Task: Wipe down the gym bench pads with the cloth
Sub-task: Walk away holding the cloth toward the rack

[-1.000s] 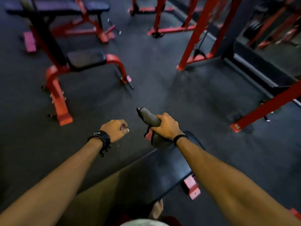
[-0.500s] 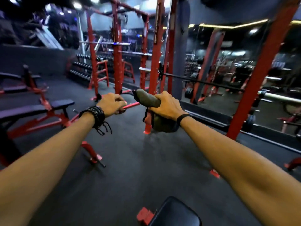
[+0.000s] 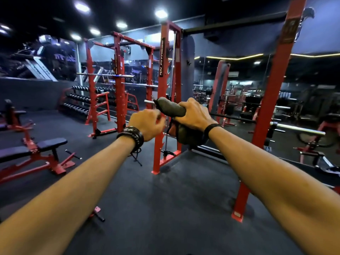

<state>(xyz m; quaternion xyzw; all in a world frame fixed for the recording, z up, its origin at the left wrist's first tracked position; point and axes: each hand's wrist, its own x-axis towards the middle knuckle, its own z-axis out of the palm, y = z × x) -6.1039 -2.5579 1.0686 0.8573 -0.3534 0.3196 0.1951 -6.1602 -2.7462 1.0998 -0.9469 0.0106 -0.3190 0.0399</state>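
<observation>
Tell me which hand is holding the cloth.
The right hand grips the rolled grey cloth. The left hand, the one with the black wristbands, is curled beside it and holds nothing visible.

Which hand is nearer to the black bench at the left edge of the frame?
Left. The left hand is raised mid-frame, on the bench's side but well above it. The right hand, gripping the cloth, sits farther right.

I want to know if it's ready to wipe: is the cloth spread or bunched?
Bunched: the cloth is rolled up, gripped by the right hand.
</observation>
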